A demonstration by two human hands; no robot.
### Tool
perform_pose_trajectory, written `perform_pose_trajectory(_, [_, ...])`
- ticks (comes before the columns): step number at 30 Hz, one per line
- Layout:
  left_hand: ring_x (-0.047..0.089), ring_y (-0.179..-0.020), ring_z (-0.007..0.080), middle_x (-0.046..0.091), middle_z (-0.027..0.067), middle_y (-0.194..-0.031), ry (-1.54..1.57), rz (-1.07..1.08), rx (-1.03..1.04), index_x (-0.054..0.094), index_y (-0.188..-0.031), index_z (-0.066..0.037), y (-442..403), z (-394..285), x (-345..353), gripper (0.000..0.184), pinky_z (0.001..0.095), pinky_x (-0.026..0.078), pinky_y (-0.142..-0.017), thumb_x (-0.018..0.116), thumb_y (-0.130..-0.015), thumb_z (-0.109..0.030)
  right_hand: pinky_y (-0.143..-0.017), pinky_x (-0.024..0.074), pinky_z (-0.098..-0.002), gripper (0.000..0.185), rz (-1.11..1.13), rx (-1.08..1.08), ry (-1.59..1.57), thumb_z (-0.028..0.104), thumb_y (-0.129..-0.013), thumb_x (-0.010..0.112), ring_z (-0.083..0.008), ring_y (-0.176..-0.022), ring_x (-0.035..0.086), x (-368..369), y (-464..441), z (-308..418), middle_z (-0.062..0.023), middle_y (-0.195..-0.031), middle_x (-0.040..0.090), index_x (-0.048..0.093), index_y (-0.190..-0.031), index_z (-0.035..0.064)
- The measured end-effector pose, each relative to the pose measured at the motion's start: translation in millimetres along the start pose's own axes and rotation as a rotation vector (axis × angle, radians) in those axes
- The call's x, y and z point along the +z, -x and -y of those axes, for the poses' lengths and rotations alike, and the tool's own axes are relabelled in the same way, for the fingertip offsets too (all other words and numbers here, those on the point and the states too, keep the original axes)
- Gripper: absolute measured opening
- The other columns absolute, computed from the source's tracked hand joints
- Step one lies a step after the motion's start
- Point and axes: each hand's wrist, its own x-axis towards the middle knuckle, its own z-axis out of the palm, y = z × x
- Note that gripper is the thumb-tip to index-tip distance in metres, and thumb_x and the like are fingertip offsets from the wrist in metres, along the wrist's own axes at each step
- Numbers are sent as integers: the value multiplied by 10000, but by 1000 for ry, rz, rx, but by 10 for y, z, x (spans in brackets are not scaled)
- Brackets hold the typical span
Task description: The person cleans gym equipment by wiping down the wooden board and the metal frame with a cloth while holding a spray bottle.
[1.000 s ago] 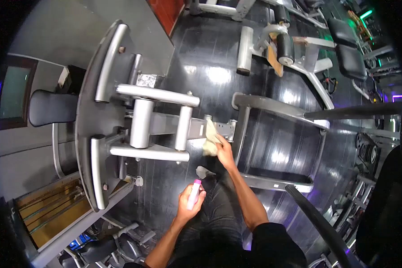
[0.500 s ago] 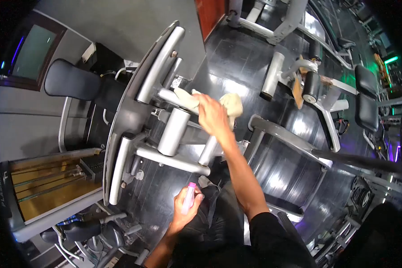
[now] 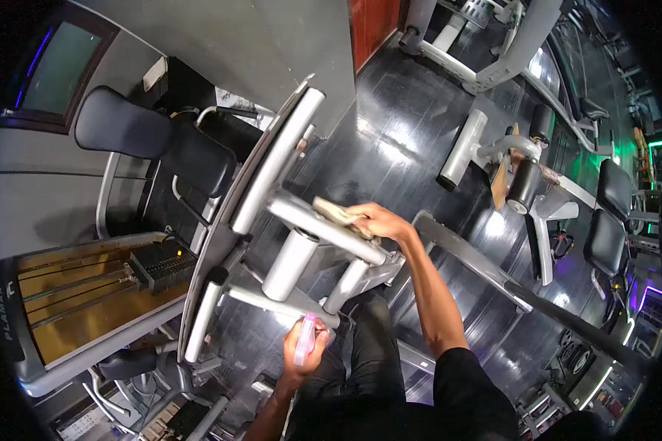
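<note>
My right hand [image 3: 379,222] is closed on a cream-coloured cloth [image 3: 334,212] and presses it along the upper silver bar [image 3: 294,212] of a gym machine. Low in the middle of the view, my left hand [image 3: 306,350] wraps round a small translucent bottle [image 3: 301,348] with a pink top. That bottle is held upright near my legs, just in front of the machine's lower bar [image 3: 268,300]. Between the two bars sits a thick silver cylinder [image 3: 290,266]. A long dark curved panel [image 3: 232,198] runs along the machine's left side.
A black padded seat [image 3: 125,121] and a weight stack [image 3: 158,261] are at the left. A long rail [image 3: 478,257] slants down to the right of my right arm. Another machine with dark rollers [image 3: 524,187] stands farther right on the shiny black floor [image 3: 390,132].
My right hand has moved right and down with the cloth, now flatter along the upper bar. The view has shifted, and the bottle remains in my left hand.
</note>
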Motion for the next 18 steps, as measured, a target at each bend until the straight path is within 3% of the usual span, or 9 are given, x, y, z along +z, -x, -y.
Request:
perform_pose_trajectory(1, [617,-755,158,627,101,-836,2,-2,-2,545,-923,2,-45,17,5,148,291,506,-691,641,-812,22,-935,412,-272,358,8,-49,76,95,-895,516,-196,-1029,561,-142,10,-169,-96,-1146,631,560,-1241,11])
perform_pose_trajectory(3, [617,-754,161,631,100,-841,-59,9,9,545,-922,0,-119,10,-4,154,296,507,-689,636,-803,32,-849,435,-253,322,80,-36,15,29,-898,513,-116,-923,550,-369,146,86,-46,-1015,631,580,-1211,-2])
perform_pose_trajectory(5, [620,-752,167,630,101,-835,-1,-19,-27,547,-919,0,-197,-63,42,153,295,506,-688,635,-798,32,-863,434,-262,333,112,-72,-135,43,-895,526,-129,-935,557,-474,-81,-41,-64,-1057,635,566,-1221,-10])
perform_pose_trajectory(7, [623,-750,174,630,103,-829,56,-50,-62,550,-915,-1,-250,-143,96,152,295,505,-686,635,-793,33,-935,419,-292,398,-254,-135,-56,44,-846,542,-170,-1063,543,-320,-448,17,-90,-1156,625,557,-1242,14])
perform_pose_trajectory(9, [629,-749,191,626,110,-813,26,-43,-67,549,-903,1,-275,-219,128,144,293,502,-683,635,-789,24,-923,443,-312,402,-265,-180,-180,16,-815,513,-210,-1061,583,-22,-853,-5,-144,-1162,634,572,-1213,17])
perform_pose_trajectory(11, [631,-741,195,626,113,-810,3,-53,-56,551,-899,4,-286,-300,163,139,296,504,-677,633,-789,20,-923,461,-355,431,-281,-245,144,-22,-763,486,-299,-1061,608,347,-1159,126,-208,-1143,622,589,-1179,23])
perform_pose_trajectory(13, [633,-734,199,626,116,-807,-16,-61,-43,552,-894,7,-295,-384,170,134,299,505,-672,632,-788,16,-935,463,-390,434,-381,-397,248,-31,-746,466,-370,-1046,593,552,-1340,226,-231,-1110,612,610,-1150,37])
perform_pose_trajectory(17, [635,-718,209,626,119,-810,1,-57,-21,559,-897,13,-278,-370,232,127,313,511,-667,624,-788,18,-979,440,-390,369,-165,-497,373,-41,-802,480,-361,-1145,534,405,-1241,157,-187,-1238,564,604,-1147,7])
perform_pose_trajectory(18, [636,-713,212,625,119,-809,32,-69,-32,563,-898,15,-273,-350,244,124,317,513,-666,621,-788,19,-1023,398,-383,428,-64,-344,296,-28,-771,450,-337,-1197,503,346,-1098,283,-184,-1248,562,603,-1167,28])
